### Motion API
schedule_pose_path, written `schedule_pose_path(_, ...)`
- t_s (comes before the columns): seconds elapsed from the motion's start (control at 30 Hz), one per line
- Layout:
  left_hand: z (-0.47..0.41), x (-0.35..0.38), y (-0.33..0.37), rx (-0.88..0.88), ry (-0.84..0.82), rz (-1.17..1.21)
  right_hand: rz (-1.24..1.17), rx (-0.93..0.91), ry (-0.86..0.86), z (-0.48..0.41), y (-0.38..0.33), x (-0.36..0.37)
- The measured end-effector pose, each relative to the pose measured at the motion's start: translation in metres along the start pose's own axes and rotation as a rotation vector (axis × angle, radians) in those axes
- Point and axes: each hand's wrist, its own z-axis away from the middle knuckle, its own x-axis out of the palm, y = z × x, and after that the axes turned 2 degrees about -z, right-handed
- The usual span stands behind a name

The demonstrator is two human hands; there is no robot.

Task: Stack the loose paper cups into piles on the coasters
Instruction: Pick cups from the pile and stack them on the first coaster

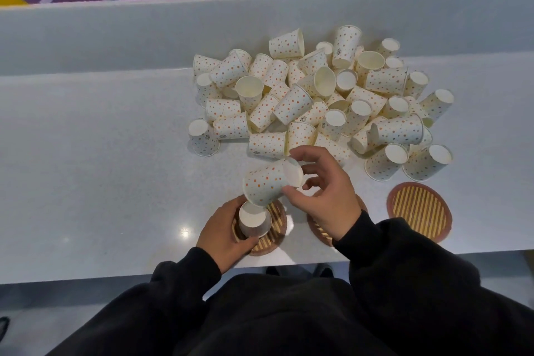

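A heap of dotted white paper cups (320, 101) lies on the grey counter. Three round striped coasters sit near the front edge: the left coaster (274, 235), the middle coaster (318, 230) mostly under my right wrist, and the right coaster (419, 211) bare. My left hand (225, 234) grips an upside-down cup (254, 221) standing on the left coaster. My right hand (323, 196) holds a tilted dotted cup (268, 183) by its base, its open mouth just over the upside-down cup's base.
The counter's front edge (115, 276) runs close to my body. A raised grey ledge (144, 35) backs the counter, with a colourful mural wall behind. One cup (202, 139) stands upside down apart at the heap's left. Black sleeves cover both arms.
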Motion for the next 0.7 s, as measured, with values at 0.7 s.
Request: schedule_pose_path(0.7,-0.02,0.007,-0.013,-0.014,-0.019,-0.087,0.434,-0.101,-0.359,0.009,0.047,0.037)
